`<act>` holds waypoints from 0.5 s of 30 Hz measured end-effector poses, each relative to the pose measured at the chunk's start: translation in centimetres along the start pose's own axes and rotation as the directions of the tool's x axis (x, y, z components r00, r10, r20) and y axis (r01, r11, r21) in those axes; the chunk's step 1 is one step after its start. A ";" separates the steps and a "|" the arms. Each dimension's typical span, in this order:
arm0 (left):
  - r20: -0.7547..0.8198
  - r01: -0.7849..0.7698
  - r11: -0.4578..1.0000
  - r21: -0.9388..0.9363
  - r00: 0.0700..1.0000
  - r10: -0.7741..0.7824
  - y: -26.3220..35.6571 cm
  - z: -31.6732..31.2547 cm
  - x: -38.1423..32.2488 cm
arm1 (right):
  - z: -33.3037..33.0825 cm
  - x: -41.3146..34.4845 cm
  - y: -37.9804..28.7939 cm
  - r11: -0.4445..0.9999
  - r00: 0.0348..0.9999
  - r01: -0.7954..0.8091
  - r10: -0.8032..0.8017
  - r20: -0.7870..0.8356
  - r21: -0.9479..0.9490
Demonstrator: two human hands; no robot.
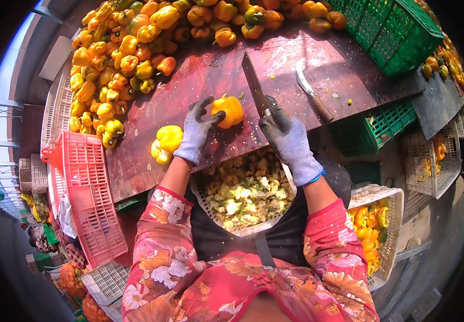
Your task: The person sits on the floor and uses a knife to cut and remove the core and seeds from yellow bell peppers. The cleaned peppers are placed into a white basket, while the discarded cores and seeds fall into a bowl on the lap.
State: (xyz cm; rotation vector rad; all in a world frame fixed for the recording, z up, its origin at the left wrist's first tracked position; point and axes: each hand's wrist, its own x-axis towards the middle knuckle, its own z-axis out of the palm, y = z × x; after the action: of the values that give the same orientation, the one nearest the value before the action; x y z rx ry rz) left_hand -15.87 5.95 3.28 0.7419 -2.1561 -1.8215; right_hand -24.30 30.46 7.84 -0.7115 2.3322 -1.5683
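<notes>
My left hand (pixel 199 126), in a grey-blue knit glove with dark fingertips, is beside an orange-yellow bell pepper (pixel 228 110). The thumb overlaps the pepper's lower left side in view; whether the fingers grip it is unclear. Two pale yellow peppers (pixel 169 138) lie against each other near my left wrist. In a matching glove, my right hand (pixel 286 133) grips the handle of a long knife with a broad, straight blade (pixel 255 84) that points away from me. A curved knife with a wooden handle (pixel 320 108) lies farther right on the stained red tabletop (pixel 151 108).
Bell peppers are heaped (pixel 135 44) along the left and far side. Below the table edge, a white crate (pixel 252 230) holds cut pepper scraps. A green crate (pixel 393 36) stands far right, a pink crate (pixel 91 197) left, and a white crate of peppers (pixel 395 225) at lower right.
</notes>
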 end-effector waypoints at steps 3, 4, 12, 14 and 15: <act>-0.231 -0.053 0.995 -0.084 0.973 0.032 -2.4 0.0 1.1 | 1.2 -0.6 0.2 0.999 0.997 -0.026 0.027 0.074 -0.021; -0.250 -0.036 0.985 -0.166 0.968 -0.007 -3.3 -0.4 1.8 | 1.7 -0.6 0.3 0.998 0.990 -0.065 0.068 0.126 -0.026; -0.277 -0.025 0.998 -0.055 0.961 0.008 -2.8 1.3 2.1 | 3.0 -1.5 -0.2 0.991 0.986 -0.091 0.076 0.152 0.095; -0.283 -0.020 1.000 0.001 0.959 0.019 -2.8 1.2 2.0 | 3.0 -1.8 -0.4 0.993 0.982 -0.084 0.067 0.179 0.088; -0.289 -0.030 0.999 0.014 0.957 0.033 -2.6 1.4 2.0 | 3.1 -2.0 -0.2 0.987 0.982 -0.092 0.067 0.179 0.135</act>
State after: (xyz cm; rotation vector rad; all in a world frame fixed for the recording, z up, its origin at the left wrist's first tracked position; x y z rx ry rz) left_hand -17.68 5.86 0.18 0.9074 -1.9761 -1.5754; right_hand -21.13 29.00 6.69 -0.6835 2.0746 -1.5533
